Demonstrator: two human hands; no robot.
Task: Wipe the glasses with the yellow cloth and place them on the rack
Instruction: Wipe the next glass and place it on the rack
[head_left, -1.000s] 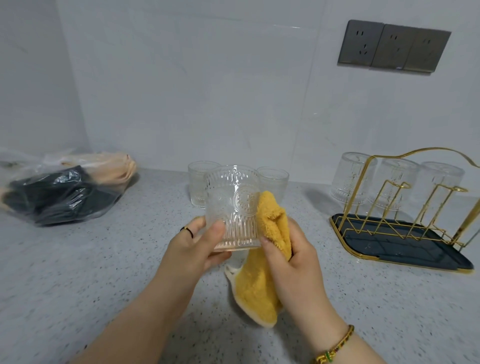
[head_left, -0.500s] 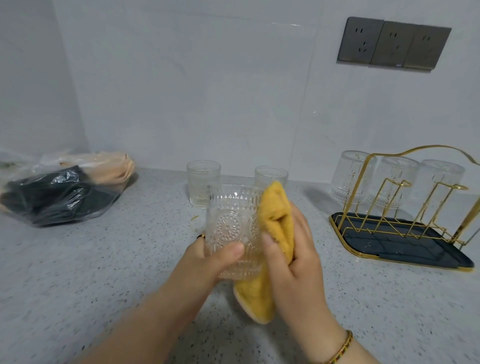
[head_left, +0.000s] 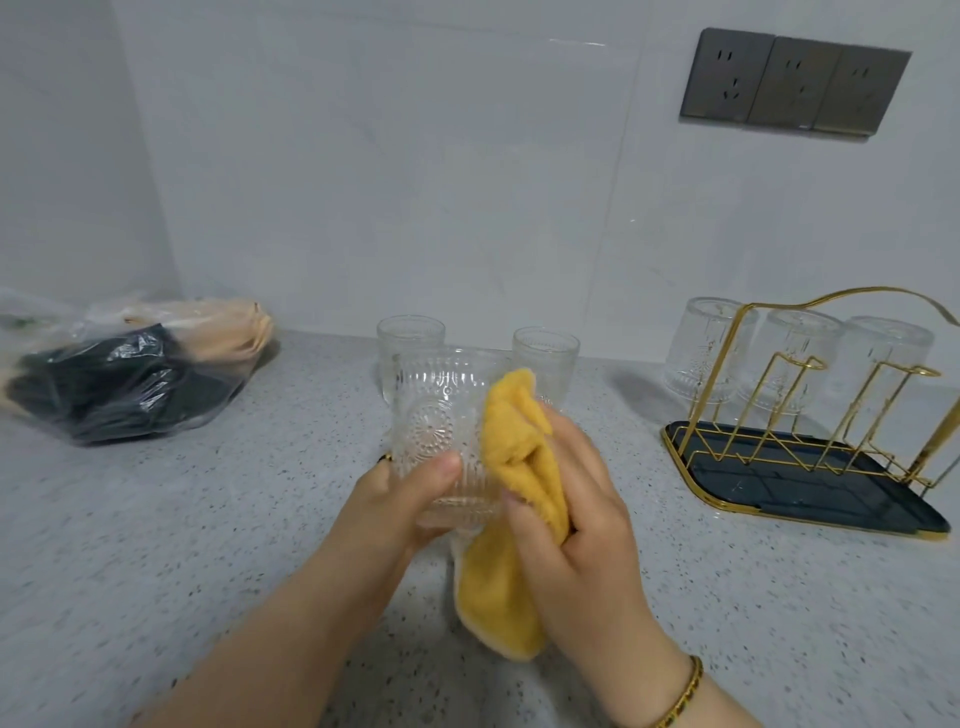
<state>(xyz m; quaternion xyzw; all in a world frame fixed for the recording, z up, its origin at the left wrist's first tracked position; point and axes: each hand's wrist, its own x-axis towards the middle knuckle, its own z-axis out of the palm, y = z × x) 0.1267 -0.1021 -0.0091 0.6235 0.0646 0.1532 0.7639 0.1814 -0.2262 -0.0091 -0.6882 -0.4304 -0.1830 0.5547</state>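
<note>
My left hand (head_left: 400, 499) grips a clear embossed glass (head_left: 441, 415) near its base, upright above the counter. My right hand (head_left: 576, 514) holds the yellow cloth (head_left: 514, 431) against the glass's right side, with the cloth's lower end hanging below my palm. Two more glasses (head_left: 410, 338) (head_left: 545, 353) stand upright on the counter behind it. At the right is the gold wire rack (head_left: 810, 395) on its dark tray (head_left: 779, 493), with three glasses (head_left: 701, 348) upside down on its far pegs.
A clear plastic bag (head_left: 119, 379) with dark and beige items lies at the back left of the speckled grey counter (head_left: 208, 545). White walls close the corner, and grey sockets (head_left: 795, 83) sit high on the right.
The glass has turned in my left hand and come a little lower. My right hand has slid the cloth up along the glass's right side.
</note>
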